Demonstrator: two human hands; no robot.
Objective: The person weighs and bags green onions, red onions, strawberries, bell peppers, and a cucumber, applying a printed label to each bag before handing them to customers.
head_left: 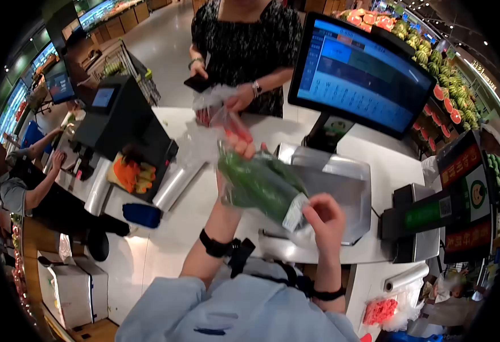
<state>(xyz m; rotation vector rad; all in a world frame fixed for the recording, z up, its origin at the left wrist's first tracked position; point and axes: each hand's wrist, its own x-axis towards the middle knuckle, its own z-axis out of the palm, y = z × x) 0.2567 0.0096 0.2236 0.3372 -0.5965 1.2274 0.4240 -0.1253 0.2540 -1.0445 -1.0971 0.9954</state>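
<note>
1. The left arm reaches forward, wrist above the forearm's dark band; the left hand (240,147) curls its fingers around the gathered neck of a clear plastic bag (253,181), which holds long green vegetables and slants down toward the right hand (325,215).
2. The right forearm rises nearly upright, hand bent inward; thumb and forefinger pinch at the edge of a white label (295,212) on the bag's lower end; whether they nip film too, I cannot tell.
3. The label's print is too small to read; beyond the grip, to its right, a screen (364,74) shows rows of keyboard letters; farther right, a green panel (427,215) bears a square code.
</note>
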